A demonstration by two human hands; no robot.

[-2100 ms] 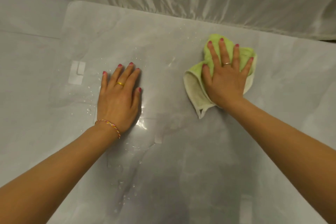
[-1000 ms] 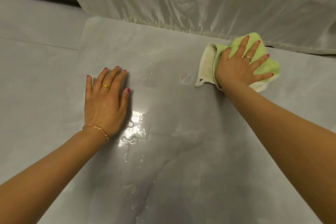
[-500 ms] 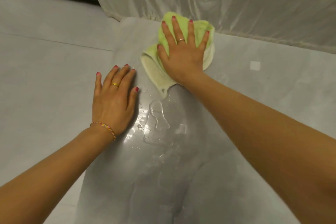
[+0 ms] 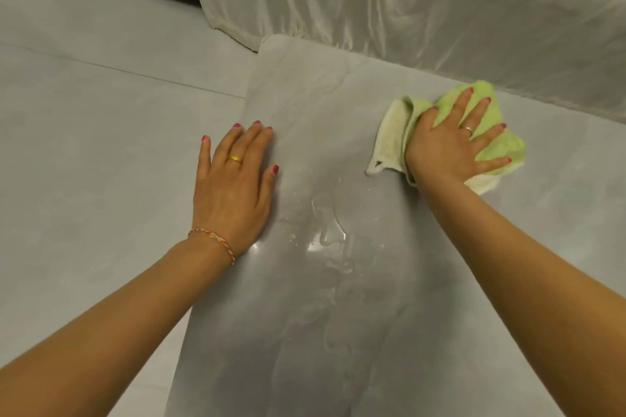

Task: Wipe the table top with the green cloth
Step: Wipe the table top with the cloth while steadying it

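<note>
Right grip: Our right hand [image 4: 452,149] lay flat on the green cloth [image 4: 487,135], fingers straight and spread, pressing it down onto the surface [image 4: 355,332]. Nothing was curled round the cloth; the grip was released and simply bearing on it.

Left grip: Our left hand [image 4: 233,186] rested palm-down on the surface, fingers straight and close together, grasping nothing. It lay along the left edge of the surface, well apart from the cloth.

Cloth relative to the right grip: The cloth sat directly under our right palm and fingers. Its green face showed past the fingertips and between the spread fingers. A pale, cream-coloured fold [image 4: 393,139] stuck out on the thumb side, and a smaller pale corner showed just beyond the little finger.

Cloth relative to the left grip: It lay far off to the right of that hand and a little further away from us.

Water: A puddle [image 4: 330,230] with scattered drops lay between the two grips, nearer to us than the cloth and just beside the heel of the left hand. More wet streaks ran on toward us between the forearms.

Beyond the right grip: A white draped sheet [image 4: 406,0] hung just past the fingertips and the cloth's far edge.

Worn items: A gold ring [image 4: 235,158] and a braided bracelet [image 4: 216,240] on the left; a ring [image 4: 468,130] on the right.
</note>
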